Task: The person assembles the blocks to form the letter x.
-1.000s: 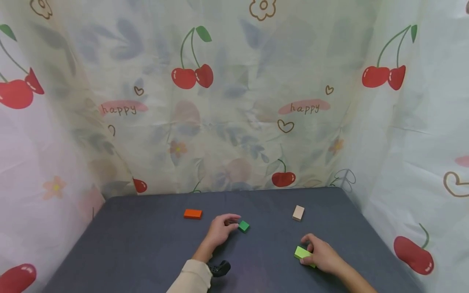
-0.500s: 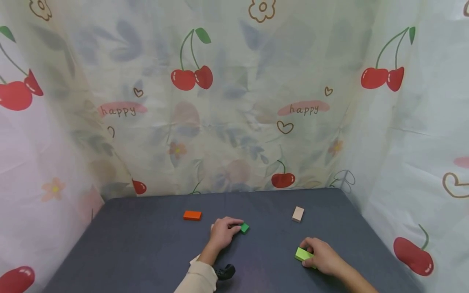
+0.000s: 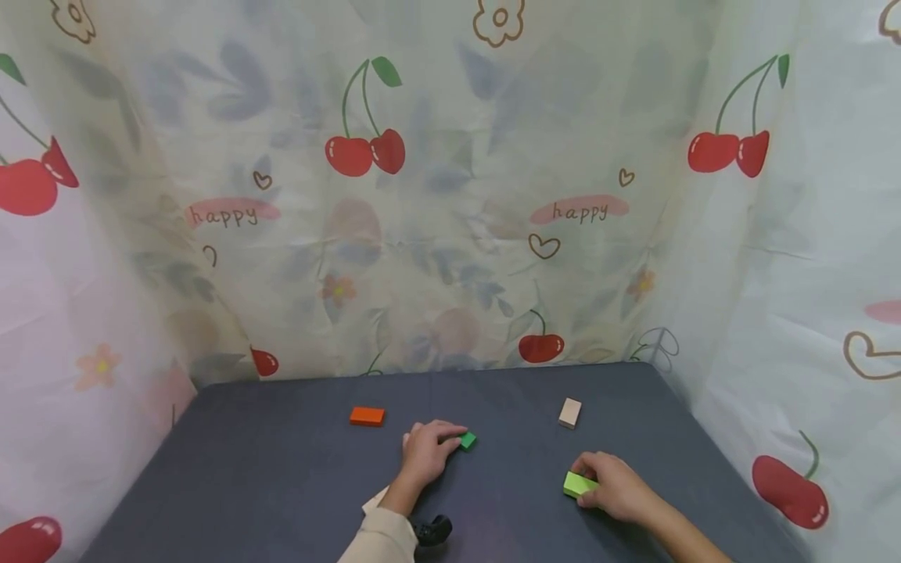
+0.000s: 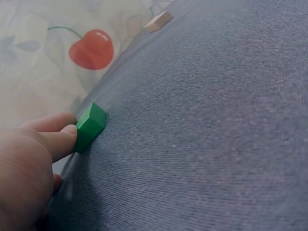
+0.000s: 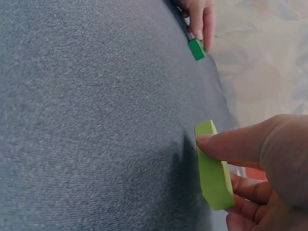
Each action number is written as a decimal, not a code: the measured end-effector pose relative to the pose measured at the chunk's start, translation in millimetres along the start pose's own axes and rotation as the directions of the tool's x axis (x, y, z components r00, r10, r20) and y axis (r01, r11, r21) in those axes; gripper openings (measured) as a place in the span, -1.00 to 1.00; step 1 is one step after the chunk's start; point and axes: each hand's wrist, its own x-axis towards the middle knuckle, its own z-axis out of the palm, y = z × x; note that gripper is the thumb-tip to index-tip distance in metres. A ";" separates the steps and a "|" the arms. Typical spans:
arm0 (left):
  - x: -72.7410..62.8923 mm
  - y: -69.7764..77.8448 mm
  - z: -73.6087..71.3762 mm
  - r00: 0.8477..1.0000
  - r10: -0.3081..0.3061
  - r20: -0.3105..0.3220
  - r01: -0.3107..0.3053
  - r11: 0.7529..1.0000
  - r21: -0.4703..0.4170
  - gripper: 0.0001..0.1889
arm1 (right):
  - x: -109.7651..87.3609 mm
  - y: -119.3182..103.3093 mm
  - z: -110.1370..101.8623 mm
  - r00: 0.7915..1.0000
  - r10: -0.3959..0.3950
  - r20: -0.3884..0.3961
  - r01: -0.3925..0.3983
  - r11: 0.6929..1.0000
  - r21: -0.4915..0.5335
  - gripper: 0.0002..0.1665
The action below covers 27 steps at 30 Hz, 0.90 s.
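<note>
My left hand (image 3: 425, 453) pinches a small green block (image 4: 90, 127) between thumb and fingers, near the middle of the table. The block stands at the fingertips, and its near end is covered by them. To the right, my right hand (image 3: 615, 486) holds a longer lime-green block (image 5: 212, 171), thumb on one side and fingers on the other. In the head view the fingers hide part of this lime-green block. Whether it touches the cloth I cannot tell. The two held blocks are well apart.
An orange block (image 3: 367, 417) lies at the back left of the dark cloth-covered table (image 3: 267, 469). One pale wooden block (image 3: 570, 413) lies at the back right. Another pale block (image 3: 375, 500) sits partly hidden beside my left forearm. A patterned curtain (image 3: 436, 234) surrounds the table.
My left hand has moved slightly right and closed its thumb and fingers on the green block. The pale block beside the left forearm has come into sight. My right hand keeps its hold.
</note>
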 end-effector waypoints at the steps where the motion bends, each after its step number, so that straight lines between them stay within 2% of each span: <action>1: -0.9 0.2 0.3 1.000 0.004 -0.007 -0.004 1.000 0.001 -0.77 | 0.8 -1.1 -0.4 1.000 0.002 0.003 -0.002 1.000 -0.005 -0.61; 7: -5.5 3.5 1.6 0.999 -0.011 -0.040 0.011 1.000 0.002 -0.78 | 3.1 -9.0 -4.1 1.000 -0.011 0.012 0.011 0.999 -0.035 -0.63; 14: -6.0 6.8 2.8 0.998 -0.037 -0.056 0.038 0.999 0.021 -0.79 | 2.8 -17.4 -7.4 0.997 -0.063 -0.053 0.058 0.995 -0.085 -0.62; 18: -5.3 6.8 4.7 0.997 -0.057 -0.051 0.058 0.998 0.034 -0.79 | 1.8 -20.7 -8.9 0.991 -0.099 -0.089 0.093 0.993 -0.074 -0.61; 27: -5.7 6.2 5.4 0.997 -0.056 -0.062 0.059 0.997 0.042 -0.79 | 3.6 -24.8 -11.7 0.971 -0.172 -0.164 0.170 0.985 -0.025 -0.60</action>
